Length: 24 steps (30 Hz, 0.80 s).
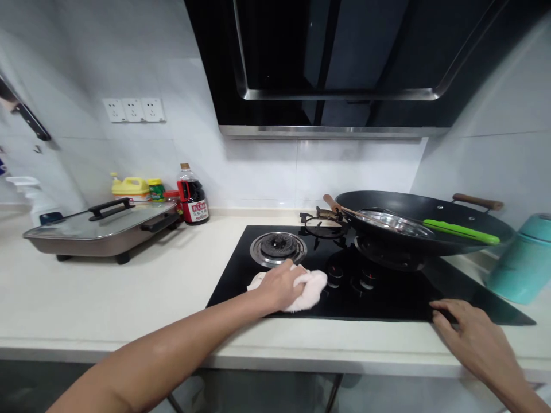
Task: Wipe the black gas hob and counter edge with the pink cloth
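My left hand (279,285) is closed around a crumpled white cloth (313,289), which it presses onto the black glass gas hob (400,298). Just behind the hand lies the left burner (278,246) with its round metal ring, its pan support off. To the right of the cloth are two control knobs (334,275). My right hand (477,338) rests at the hob's front right edge, holding nothing, with thumb and forefinger a little apart. The undersides of its fingers are hidden.
A large wok (447,246) with a green-handled utensil (462,231) covers the right burner. Behind the knobs lies a loose pan support (326,225). A turquoise container (523,261) stands far right, an electric pan (103,229) and a sauce bottle (192,195) left. The range hood (336,115) overhangs.
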{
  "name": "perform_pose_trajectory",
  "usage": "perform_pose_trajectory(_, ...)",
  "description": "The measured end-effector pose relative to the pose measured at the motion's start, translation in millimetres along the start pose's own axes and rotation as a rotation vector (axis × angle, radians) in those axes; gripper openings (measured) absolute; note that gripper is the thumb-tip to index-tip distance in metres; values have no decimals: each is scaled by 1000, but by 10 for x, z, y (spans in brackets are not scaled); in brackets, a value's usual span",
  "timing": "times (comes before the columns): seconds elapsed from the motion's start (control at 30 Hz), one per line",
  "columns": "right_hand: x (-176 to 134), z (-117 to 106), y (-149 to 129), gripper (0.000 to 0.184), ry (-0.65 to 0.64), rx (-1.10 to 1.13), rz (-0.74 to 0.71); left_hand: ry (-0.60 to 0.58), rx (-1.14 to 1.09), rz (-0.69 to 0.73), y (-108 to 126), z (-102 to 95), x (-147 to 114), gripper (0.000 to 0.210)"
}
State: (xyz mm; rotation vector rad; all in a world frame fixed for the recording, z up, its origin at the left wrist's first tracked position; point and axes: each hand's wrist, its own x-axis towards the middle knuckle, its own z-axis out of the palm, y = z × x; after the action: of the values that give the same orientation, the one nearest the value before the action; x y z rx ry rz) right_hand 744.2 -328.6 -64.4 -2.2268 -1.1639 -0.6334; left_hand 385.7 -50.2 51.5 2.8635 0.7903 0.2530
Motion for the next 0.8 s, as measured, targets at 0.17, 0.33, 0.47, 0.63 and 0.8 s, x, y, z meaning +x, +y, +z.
perform_pose_trajectory(0.17, 8, -34, -61, 44, -6, -12, 15, 112, 106, -127, 73, 131, 639, 39)
perform_pose_trajectory(0.33, 15, -63, -66, 43, -15, 1, 28, 68, 87, -103, 309, 177, 1287, 44)
perform_pose_trajectory(0.47, 20, -88, -76, 42, -20, 0, 38, -86, 51, -31, 423, 103, 1720, 47)
perform_pose_trajectory(0.63, 20, -114, -111, 42, -38, 1, 44, -323, 23, 168, 536, -12, 1898, 49)
perform_pose_trajectory(0.8, 14, -111, -115, 42, -34, 0, 44, -483, -13, 353, 771, 36, 1880, 42)
